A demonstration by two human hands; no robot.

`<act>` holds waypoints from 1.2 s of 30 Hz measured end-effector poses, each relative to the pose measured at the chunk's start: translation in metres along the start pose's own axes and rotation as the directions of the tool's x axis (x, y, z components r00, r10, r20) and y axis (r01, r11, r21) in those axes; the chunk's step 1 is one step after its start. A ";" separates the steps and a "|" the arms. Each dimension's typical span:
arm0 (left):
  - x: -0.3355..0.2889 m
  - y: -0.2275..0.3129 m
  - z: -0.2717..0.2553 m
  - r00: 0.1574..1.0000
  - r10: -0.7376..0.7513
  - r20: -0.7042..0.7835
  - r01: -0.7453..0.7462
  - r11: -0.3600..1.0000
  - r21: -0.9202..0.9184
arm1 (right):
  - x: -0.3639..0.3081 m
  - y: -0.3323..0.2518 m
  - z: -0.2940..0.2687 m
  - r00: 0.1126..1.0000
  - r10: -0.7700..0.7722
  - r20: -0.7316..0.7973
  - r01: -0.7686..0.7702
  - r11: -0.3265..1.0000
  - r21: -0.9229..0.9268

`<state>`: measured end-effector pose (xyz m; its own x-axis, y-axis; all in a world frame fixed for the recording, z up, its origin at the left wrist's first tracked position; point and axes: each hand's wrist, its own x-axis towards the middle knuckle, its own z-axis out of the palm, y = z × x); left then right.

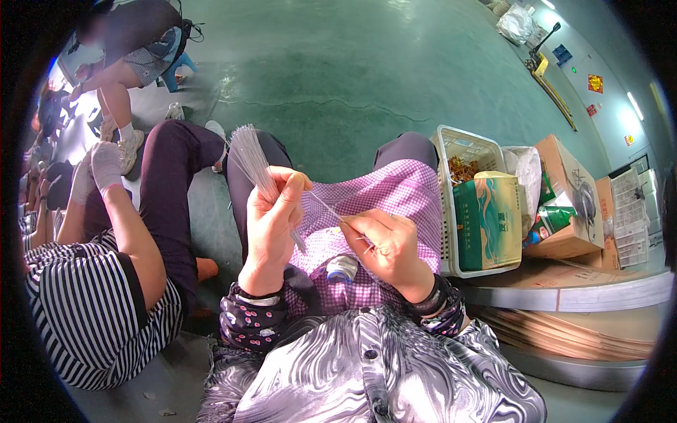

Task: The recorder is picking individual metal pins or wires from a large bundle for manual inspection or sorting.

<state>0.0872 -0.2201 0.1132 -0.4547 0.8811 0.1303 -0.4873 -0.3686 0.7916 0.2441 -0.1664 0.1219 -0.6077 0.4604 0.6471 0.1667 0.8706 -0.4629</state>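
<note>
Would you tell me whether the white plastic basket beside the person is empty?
No, the white basket holds a green box and some orange-brown bits behind it.

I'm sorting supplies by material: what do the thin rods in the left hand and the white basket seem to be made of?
Bundle of thin rods: grey and straight with a dull sheen, looks like metal wire, though stiff plastic is possible. The left hand grips it. White basket: moulded lattice walls, matte and uniform, most likely plastic.
</note>
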 end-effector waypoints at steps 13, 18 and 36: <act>0.001 -0.001 0.009 1.000 -0.023 0.015 0.024 0.996 -0.088 | -0.004 0.001 -0.003 0.886 0.382 0.263 -0.462 0.779 0.425; -0.001 -0.003 0.004 1.000 0.002 0.015 -0.002 1.000 -0.002 | 0.002 -0.001 -0.008 0.989 0.101 0.109 -0.113 0.988 0.107; 0.001 0.003 0.009 1.000 -0.028 -0.010 0.028 0.999 -0.036 | 0.002 -0.004 -0.003 0.969 0.198 0.145 -0.232 0.933 0.276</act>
<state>0.0920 -0.2176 0.1209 -0.4484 0.8881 0.1016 -0.5260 -0.3540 0.7733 0.2441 -0.1680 0.1269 -0.6683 0.5938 0.4480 0.0817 0.6572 -0.7493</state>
